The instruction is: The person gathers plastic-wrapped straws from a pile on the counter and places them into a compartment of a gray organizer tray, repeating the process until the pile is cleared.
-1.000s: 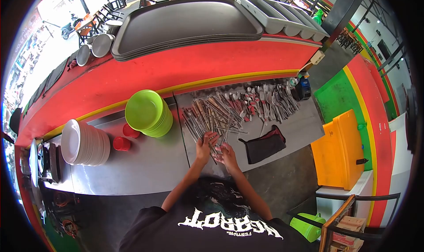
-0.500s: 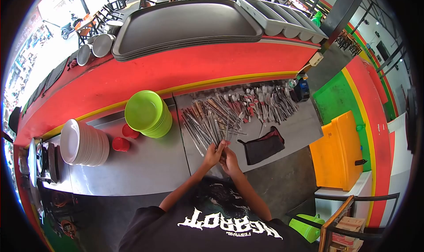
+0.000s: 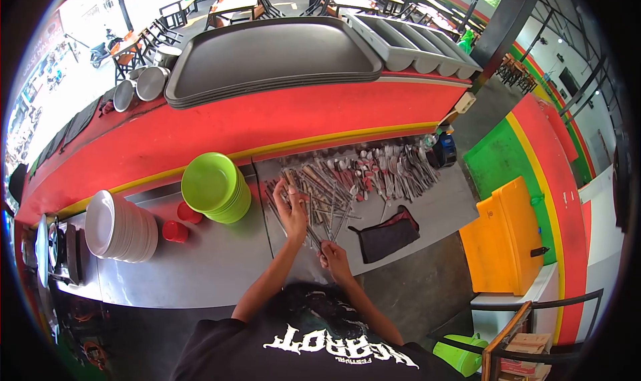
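Note:
My left hand [image 3: 292,213] reaches over the left part of a cutlery pile [image 3: 327,187], fingers stretched out. Close to my body, my right hand [image 3: 335,258] is closed around a small bunch of cutlery, whose thin metal lengths point up and left from the fist. Loose metal pieces lie side by side under and beyond my left hand. Farther right in the heap are spoons and forks [image 3: 404,171], some with red parts. A black cloth pouch [image 3: 385,234] with a red-edged opening lies to the right of my right hand.
Left on the steel counter [image 3: 200,267] stand stacked green bowls [image 3: 212,184], red cups [image 3: 175,231] and stacked white plates [image 3: 120,227]. Black trays [image 3: 274,51] and a grey cutlery holder [image 3: 414,41] rest on the red ledge. An orange bin [image 3: 504,241] stands right.
My hands were together at the near edge of the pile, holding cutlery. The left has moved away, up and left over the pile; the right keeps a bunch, slightly lower. The view has tilted slightly.

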A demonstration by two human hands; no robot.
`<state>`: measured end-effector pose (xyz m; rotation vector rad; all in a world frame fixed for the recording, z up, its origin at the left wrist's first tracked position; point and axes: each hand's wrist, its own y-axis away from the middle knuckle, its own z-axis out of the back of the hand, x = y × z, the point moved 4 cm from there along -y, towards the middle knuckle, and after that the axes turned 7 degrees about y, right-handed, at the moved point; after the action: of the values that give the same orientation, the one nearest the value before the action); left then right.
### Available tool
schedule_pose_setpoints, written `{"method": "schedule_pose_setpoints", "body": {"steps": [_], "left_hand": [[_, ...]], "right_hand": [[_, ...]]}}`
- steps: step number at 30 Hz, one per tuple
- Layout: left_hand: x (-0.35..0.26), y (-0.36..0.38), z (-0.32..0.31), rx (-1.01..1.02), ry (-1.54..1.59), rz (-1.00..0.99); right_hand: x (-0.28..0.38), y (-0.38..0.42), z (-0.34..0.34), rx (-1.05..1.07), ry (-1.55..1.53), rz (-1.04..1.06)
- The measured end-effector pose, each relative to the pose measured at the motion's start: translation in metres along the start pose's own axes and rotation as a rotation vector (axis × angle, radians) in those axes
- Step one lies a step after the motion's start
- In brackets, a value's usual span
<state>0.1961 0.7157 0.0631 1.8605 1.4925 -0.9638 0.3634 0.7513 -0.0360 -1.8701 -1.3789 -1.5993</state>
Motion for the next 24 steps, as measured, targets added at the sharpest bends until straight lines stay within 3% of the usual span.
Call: {"method": "schedule_pose_setpoints", "body": {"steps": [8, 14, 17, 19, 24], "left_hand": [[0.022, -0.017, -0.034, 0.142, -0.028, -0.003], [0.012, -0.020, -0.093, 0.287, -0.067, 0.001], [-0.006, -0.037, -0.130, 0.420, -0.109, -0.089], [-0.027, -0.050, -0.161, 0.472, -0.113, -0.210], [-0.077, -0.092, -0.250, 0.471, -0.015, -0.251]], "right_hand": [[0.043, -0.001, 0.002, -0.114, -0.074, 0.125], [0.084, -0.015, 0.013, -0.129, -0.004, 0.151], [0.123, -0.029, 0.019, -0.123, 0.046, 0.260], [0.154, -0.041, 0.021, -0.050, 0.107, 0.364], [0.252, -0.077, 0.021, 0.126, 0.318, 0.614]]}}
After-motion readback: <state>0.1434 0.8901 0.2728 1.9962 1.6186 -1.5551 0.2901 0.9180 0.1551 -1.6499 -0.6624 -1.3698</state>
